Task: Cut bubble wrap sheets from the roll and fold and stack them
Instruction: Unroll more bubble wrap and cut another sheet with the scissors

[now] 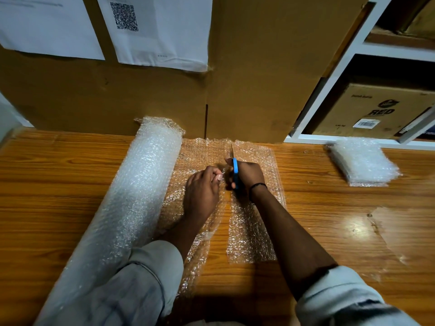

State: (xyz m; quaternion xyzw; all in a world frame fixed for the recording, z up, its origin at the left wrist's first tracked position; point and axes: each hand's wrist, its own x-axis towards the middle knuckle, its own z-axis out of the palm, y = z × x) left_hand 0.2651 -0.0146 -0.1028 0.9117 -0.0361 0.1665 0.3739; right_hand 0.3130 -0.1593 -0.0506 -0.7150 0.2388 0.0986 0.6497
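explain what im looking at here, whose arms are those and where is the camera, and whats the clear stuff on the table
There is no machine here, only a person working with bare hands. The single picture comes from a camera worn on the person's head, looking forward and down, so the arms reach in from the bottom edge.

On the wooden table lies a big roll of bubble wrap, with a sheet unrolled from it to the right. The right hand holds blue-handled scissors and is partway through a cut that runs away from the person. The left hand pinches the wrap right beside the blades.

At far right sits a stack of folded sheets. Cardboard with papers stuck on it stands behind the table.
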